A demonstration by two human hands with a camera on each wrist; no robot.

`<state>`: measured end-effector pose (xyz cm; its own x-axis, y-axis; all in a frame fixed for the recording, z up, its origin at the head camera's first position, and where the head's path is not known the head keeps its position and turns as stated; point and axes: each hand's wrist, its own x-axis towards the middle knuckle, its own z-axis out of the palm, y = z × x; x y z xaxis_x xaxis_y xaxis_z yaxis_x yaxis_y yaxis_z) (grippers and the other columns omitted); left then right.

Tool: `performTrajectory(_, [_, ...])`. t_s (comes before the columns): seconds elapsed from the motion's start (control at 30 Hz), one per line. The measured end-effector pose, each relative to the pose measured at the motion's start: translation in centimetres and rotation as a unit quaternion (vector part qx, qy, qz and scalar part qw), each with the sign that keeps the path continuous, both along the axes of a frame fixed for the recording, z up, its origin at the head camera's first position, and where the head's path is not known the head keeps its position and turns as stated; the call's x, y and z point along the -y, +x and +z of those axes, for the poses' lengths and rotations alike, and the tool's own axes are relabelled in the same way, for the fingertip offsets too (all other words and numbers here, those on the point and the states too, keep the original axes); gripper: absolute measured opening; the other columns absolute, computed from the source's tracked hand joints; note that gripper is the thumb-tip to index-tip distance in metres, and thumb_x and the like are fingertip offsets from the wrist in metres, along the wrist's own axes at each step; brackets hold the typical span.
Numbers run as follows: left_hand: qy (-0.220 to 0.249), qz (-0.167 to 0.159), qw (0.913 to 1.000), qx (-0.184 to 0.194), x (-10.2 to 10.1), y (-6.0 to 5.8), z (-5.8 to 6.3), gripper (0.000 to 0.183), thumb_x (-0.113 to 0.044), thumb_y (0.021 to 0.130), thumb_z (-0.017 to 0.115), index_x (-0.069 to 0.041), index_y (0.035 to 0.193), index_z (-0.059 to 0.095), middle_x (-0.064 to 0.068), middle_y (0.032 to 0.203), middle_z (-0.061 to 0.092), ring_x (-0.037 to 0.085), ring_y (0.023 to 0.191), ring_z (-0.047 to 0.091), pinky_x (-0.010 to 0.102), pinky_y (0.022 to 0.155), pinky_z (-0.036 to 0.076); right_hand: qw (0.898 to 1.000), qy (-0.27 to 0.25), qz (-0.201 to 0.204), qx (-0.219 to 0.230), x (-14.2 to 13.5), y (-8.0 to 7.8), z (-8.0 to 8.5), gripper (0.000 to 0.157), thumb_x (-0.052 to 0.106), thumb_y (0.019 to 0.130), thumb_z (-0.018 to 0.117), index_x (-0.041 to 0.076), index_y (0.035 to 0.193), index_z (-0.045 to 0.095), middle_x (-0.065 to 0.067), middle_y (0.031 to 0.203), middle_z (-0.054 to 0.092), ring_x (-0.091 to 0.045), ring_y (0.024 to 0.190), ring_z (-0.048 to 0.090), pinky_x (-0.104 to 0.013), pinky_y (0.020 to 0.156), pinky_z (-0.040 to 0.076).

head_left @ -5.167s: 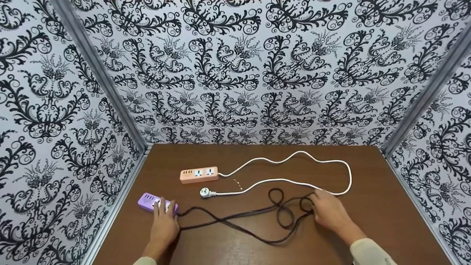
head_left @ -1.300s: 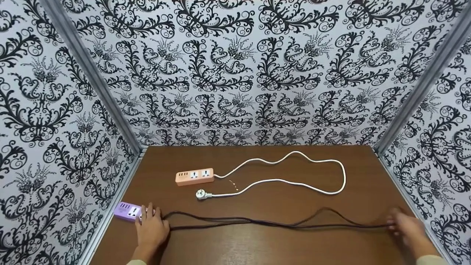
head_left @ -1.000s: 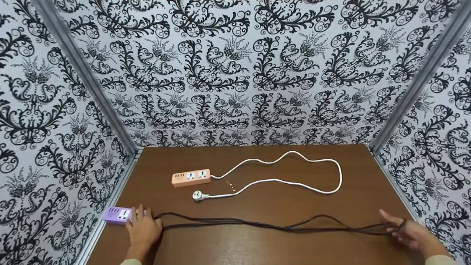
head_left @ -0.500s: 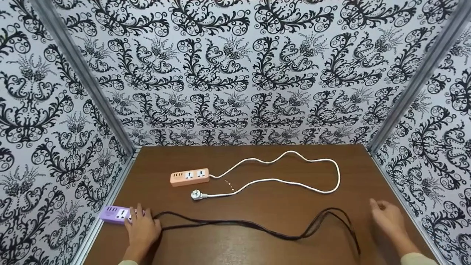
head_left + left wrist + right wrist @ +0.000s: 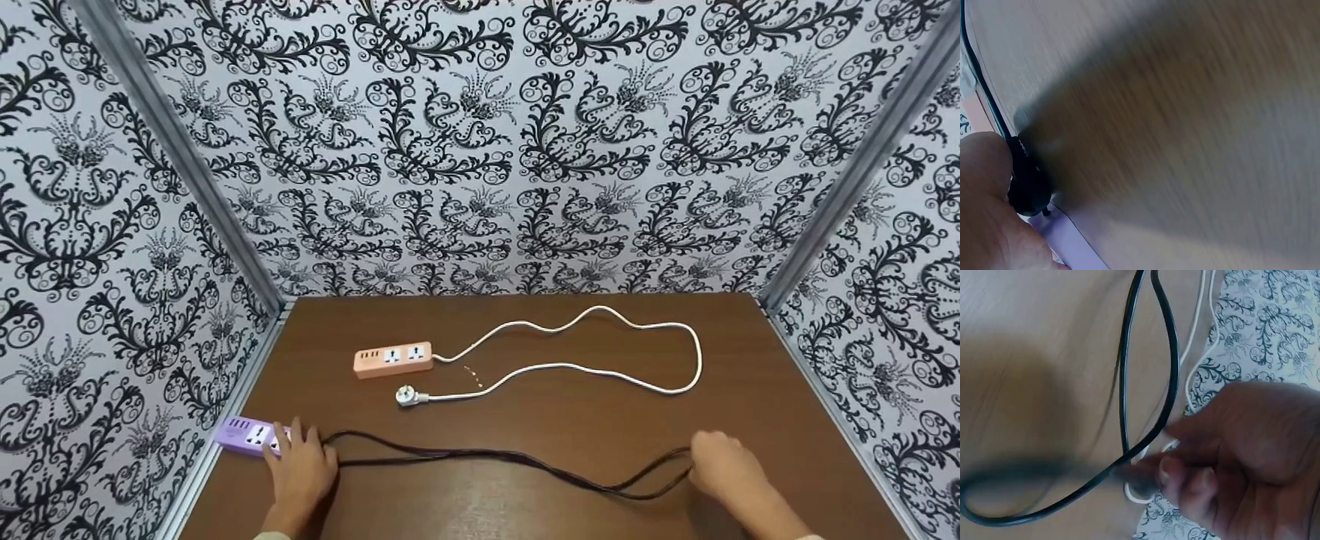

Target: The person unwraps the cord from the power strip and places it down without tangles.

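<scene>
My left hand (image 5: pixel 304 469) lies over the right end of a purple power strip (image 5: pixel 238 436), its fingers bent onto the sockets. In the left wrist view a black plug (image 5: pixel 1028 183) sits beside the thumb, against the purple strip (image 5: pixel 1075 242). From there the black cord (image 5: pixel 517 456) runs doubled across the table to my right hand (image 5: pixel 726 466), which pinches it near the right side. The right wrist view shows curled fingers (image 5: pixel 1203 481) at the cord (image 5: pixel 1172 343), with a blurred loop hanging past them. The cord's part inside the hand is hidden.
Farther back on the brown table (image 5: pixel 465 510) lies an orange power strip (image 5: pixel 373 364). Its white cord (image 5: pixel 562 366) makes a long loop to the right and ends in a white plug (image 5: pixel 406 396). Patterned walls (image 5: pixel 480 187) close off the back and sides.
The tangled black cord has been drawn out into a doubled line. My right hand went far right, came off the loop, then moved back left onto the cord. My left hand and purple strip shifted left.
</scene>
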<state>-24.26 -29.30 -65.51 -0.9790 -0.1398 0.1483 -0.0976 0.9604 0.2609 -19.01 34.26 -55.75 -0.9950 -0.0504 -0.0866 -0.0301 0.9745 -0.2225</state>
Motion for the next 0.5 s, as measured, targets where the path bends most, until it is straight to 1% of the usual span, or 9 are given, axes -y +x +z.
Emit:
performTrajectory(0.07, [-0.001, 0.000, 1.0000, -0.005, -0.1, 0.1, 0.0, 0.050, -0.019, 0.095, 0.058, 0.013, 0.133, 0.057, 0.041, 0.153, 0.037, 0.065, 0.148, 0.020, 0.083, 0.114, 0.013, 1.000, 0.013, -0.019, -0.005, -0.9, -0.3, -0.5, 0.006, -0.001, 0.079, 0.069, -0.002, 0.077, 0.064, -0.027, 0.082, 0.069, -0.051, 0.076, 0.069, -0.060, 0.059, 0.054])
performTrajectory(0.1, [-0.001, 0.001, 1.0000, -0.008, -0.1, 0.2, -0.1, 0.050, -0.018, 0.094, 0.058, 0.013, 0.132, 0.057, 0.041, 0.153, 0.038, 0.065, 0.148, 0.020, 0.083, 0.114, 0.013, 0.999, 0.021, -0.023, -0.023, -1.4, -0.5, -0.9, 0.007, 0.000, 0.080, 0.069, -0.004, 0.078, 0.064, -0.029, 0.082, 0.068, -0.052, 0.075, 0.068, -0.061, 0.060, 0.054])
performTrajectory(0.17, [0.000, 0.001, 0.9999, -0.013, -0.1, 0.3, -0.1, 0.049, -0.018, 0.094, 0.058, 0.013, 0.132, 0.057, 0.040, 0.153, 0.038, 0.065, 0.148, 0.020, 0.083, 0.113, 0.014, 0.997, 0.042, -0.025, -0.063, -2.9, -0.9, -2.0, 0.017, 0.006, 0.083, 0.070, -0.010, 0.083, 0.063, -0.033, 0.085, 0.066, -0.055, 0.078, 0.066, -0.064, 0.066, 0.055])
performTrajectory(0.23, [0.003, 0.002, 0.9999, -0.016, 0.0, 0.3, -0.2, 0.050, -0.019, 0.095, 0.058, 0.013, 0.133, 0.057, 0.040, 0.153, 0.038, 0.064, 0.148, 0.020, 0.083, 0.113, 0.013, 0.994, 0.049, -0.029, -0.093, -4.4, -1.4, -3.2, 0.030, 0.013, 0.091, 0.068, -0.016, 0.092, 0.062, -0.037, 0.090, 0.064, -0.058, 0.085, 0.064, -0.067, 0.075, 0.054])
performTrajectory(0.3, [0.006, 0.003, 0.9999, -0.011, 0.1, 0.3, -0.3, 0.050, -0.019, 0.095, 0.058, 0.012, 0.135, 0.056, 0.038, 0.155, 0.037, 0.063, 0.150, 0.018, 0.083, 0.114, 0.013, 0.992, 0.035, -0.032, -0.118, -5.9, -1.7, -4.3, 0.041, 0.022, 0.098, 0.065, -0.019, 0.102, 0.061, -0.039, 0.095, 0.063, -0.060, 0.090, 0.062, -0.069, 0.081, 0.052])
performTrajectory(0.33, [0.008, 0.004, 0.9999, -0.007, 0.2, 0.3, -0.3, 0.051, -0.020, 0.096, 0.057, 0.012, 0.136, 0.055, 0.038, 0.155, 0.037, 0.062, 0.150, 0.017, 0.083, 0.114, 0.012, 0.991, 0.020, -0.032, -0.125, -6.7, -1.9, -4.8, 0.043, 0.025, 0.101, 0.063, -0.017, 0.105, 0.061, -0.039, 0.099, 0.065, -0.060, 0.093, 0.063, -0.069, 0.082, 0.052])
performTrajectory(0.4, [0.011, 0.002, 0.9999, -0.001, 0.3, 0.2, -0.3, 0.052, -0.021, 0.097, 0.057, 0.011, 0.138, 0.054, 0.036, 0.156, 0.037, 0.061, 0.151, 0.016, 0.083, 0.115, 0.012, 0.988, -0.020, -0.032, -0.151, -8.2, -2.2, -5.7, 0.040, 0.028, 0.103, 0.062, -0.012, 0.108, 0.064, -0.035, 0.101, 0.068, -0.057, 0.092, 0.065, -0.069, 0.079, 0.052])
performTrajectory(0.43, [0.011, 0.001, 0.9999, 0.001, 0.4, 0.1, -0.3, 0.053, -0.022, 0.097, 0.057, 0.011, 0.138, 0.053, 0.036, 0.156, 0.037, 0.060, 0.152, 0.016, 0.082, 0.115, 0.012, 0.984, -0.035, -0.025, -0.173, -9.0, -2.3, -6.2, 0.037, 0.027, 0.102, 0.064, -0.010, 0.109, 0.065, -0.033, 0.103, 0.069, -0.056, 0.091, 0.066, -0.070, 0.077, 0.052])
performTrajectory(0.5, [0.007, -0.001, 1.0000, 0.001, 0.6, 0.0, -0.3, 0.053, -0.024, 0.098, 0.057, 0.011, 0.139, 0.053, 0.034, 0.156, 0.038, 0.059, 0.152, 0.017, 0.081, 0.116, 0.013, 0.975, -0.043, -0.003, -0.217, -10.6, -2.4, -7.1, 0.032, 0.023, 0.098, 0.070, -0.006, 0.111, 0.066, -0.029, 0.104, 0.071, -0.053, 0.090, 0.067, -0.069, 0.074, 0.053])
